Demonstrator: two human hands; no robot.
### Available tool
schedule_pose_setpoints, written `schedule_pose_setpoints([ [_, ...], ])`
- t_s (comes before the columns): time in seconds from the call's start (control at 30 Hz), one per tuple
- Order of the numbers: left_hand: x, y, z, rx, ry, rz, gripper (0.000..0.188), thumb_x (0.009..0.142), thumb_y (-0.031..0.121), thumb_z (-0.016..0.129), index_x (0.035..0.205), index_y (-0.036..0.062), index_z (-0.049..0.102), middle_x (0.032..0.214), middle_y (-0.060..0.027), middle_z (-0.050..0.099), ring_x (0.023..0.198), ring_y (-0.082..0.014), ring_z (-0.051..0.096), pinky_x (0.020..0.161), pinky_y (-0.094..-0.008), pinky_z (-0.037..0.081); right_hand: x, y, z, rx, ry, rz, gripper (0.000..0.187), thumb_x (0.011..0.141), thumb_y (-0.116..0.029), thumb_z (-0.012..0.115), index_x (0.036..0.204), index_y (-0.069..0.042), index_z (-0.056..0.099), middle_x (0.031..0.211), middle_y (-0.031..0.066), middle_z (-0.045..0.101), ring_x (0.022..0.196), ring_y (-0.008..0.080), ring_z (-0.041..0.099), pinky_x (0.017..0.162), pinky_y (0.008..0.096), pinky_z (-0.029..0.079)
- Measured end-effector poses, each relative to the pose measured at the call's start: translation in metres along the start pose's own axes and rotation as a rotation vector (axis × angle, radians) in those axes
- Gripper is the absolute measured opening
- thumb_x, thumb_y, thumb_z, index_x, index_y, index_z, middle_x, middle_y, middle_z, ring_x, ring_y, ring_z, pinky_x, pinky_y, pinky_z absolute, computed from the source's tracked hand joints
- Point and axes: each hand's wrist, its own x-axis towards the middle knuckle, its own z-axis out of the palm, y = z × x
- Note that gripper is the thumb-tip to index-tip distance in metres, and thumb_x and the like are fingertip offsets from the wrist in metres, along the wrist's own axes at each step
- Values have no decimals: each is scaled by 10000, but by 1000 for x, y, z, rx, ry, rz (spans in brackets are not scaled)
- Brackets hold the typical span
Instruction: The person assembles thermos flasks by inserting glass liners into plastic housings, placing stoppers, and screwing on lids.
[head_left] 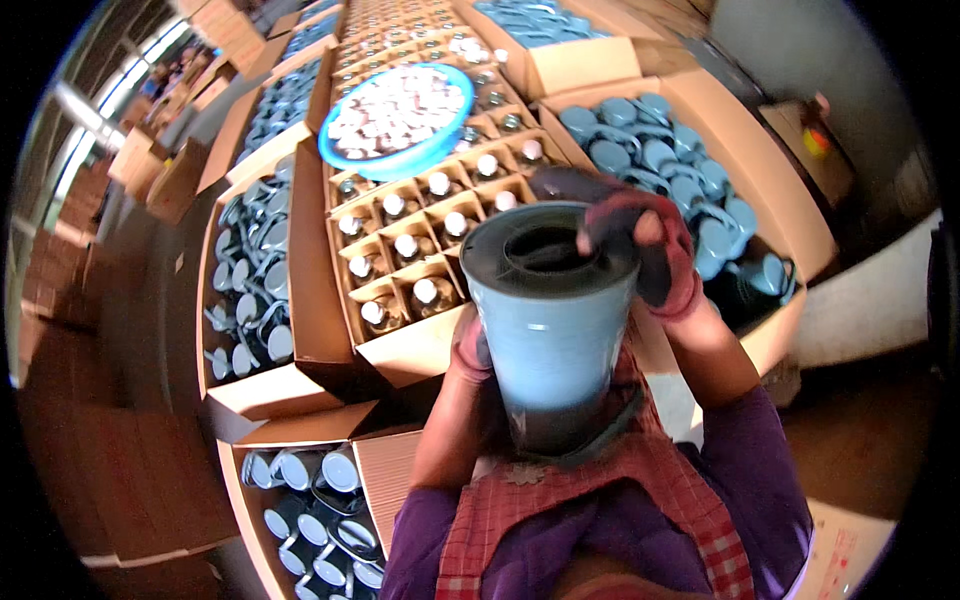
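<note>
A large tapered container [555, 345], blue fading to black at the bottom, stands upright in front of my chest. Its round black top [500, 255] has an oval recess in the middle. My left hand [474, 345], in a pinkish glove, grips the container's left side; most of its fingers are hidden behind it. My right hand [655, 245] wears a dark glove with a pink cuff. Its fingers curl over the right side of the top's rim, one fingertip reaching toward the recess.
Ahead is a divided carton of glass bottles [408, 245] with white caps. A blue basin [335, 160] of small white and brown pieces rests on it. Open cartons of blue handled pieces stand at right [715, 240], left [240, 270] and lower left [310, 525].
</note>
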Motion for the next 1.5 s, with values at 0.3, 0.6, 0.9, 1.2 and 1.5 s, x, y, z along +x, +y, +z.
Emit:
schedule_pose_setpoints([
  [0.3, -67, -53, -51, -177, 399, -196, 329, 914, 241, 363, 1078, 7, 526, 1005, -115, 582, 908, -226, 562, 827, -340, 451, -210, 24, -24, -625, -225, 126, 699, 627, -414, 730, 1189, -89, 472, 1186, 146, 480, 1169, 341, 398, 1021, 471, 257],
  [0.6, 61, -40, 75, -129, 203, -385, 360, 900, 277, 458, 1084, -19, 547, 996, -74, 597, 893, -180, 574, 791, -271, 454, -245, -53, -47, -988, 47, 105, 319, 631, -275, 704, 861, -101, 569, 789, 82, 573, 737, 283, 558, 661, 392, 435],
  [0.9, 145, -103, 238, 432, -460, -773, 302, 780, 175, 555, 1055, 55, 592, 1036, -78, 609, 911, -209, 559, 839, -306, 410, -170, -181, -98, -1099, 735, 641, 354, 660, -298, 748, 793, -4, 600, 644, 129, 598, 570, 232, 589, 605, 319, 463],
  [1.2, 139, -124, 171, 205, -494, -853, 438, 785, 227, 608, 1159, 16, 516, 1032, -88, 600, 955, -219, 578, 812, -305, 488, -133, -123, -281, -1316, 581, 1038, 381, 667, -283, 716, 883, 24, 654, 754, 140, 646, 660, 212, 598, 631, 348, 470],
  [1.5, 110, -127, 85, -172, -175, -622, 316, 853, 179, 550, 1119, 8, 542, 970, -140, 620, 825, -257, 628, 714, -356, 532, -102, 20, -288, -1438, 211, 1659, 434, 713, -469, 635, 957, -111, 666, 888, 97, 659, 844, 257, 624, 744, 400, 497],
])
